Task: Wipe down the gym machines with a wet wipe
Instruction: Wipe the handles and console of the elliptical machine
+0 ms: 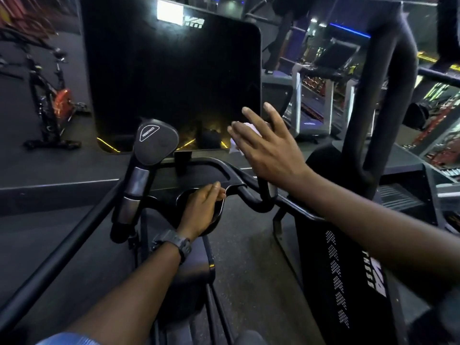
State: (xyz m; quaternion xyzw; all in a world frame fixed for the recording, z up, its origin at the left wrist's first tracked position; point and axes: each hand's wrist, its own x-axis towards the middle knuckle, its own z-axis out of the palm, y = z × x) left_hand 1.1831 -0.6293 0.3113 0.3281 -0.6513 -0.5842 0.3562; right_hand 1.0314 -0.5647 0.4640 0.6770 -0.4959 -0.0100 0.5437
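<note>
At the lower right corner of the big dark console screen [171,78], the right hand [265,148] lies flat with its fingers straight and spread, pressing a white wet wipe [234,145] against the glass. Only a small part of the wipe shows — a crumpled edge below the index finger and a sliver between the fingers — the rest is hidden under the palm. The screen is black and glossy, with a bright white rectangle reflected near its top and a pale logo beside that.

Below the screen, the left hand [202,210] curls round the black handlebar [239,188] of the machine, gripping the looped middle section; a dark wristwatch [174,242] sits on that wrist. Just left of this hand a thick upright grip [134,192] with grey metal bands rises to a rounded dark pad [155,140] that bears small lettering too blurred to read.

To the right stands a black side panel [348,277] with a dotted white pattern and a partial logo, and behind it a thick black curved rail [390,95]. Off to the far left, a spin bike [52,100] with an orange flywheel stands on the dark floor, well apart from the machine. Treadmills [321,95] show in the background on the right.
</note>
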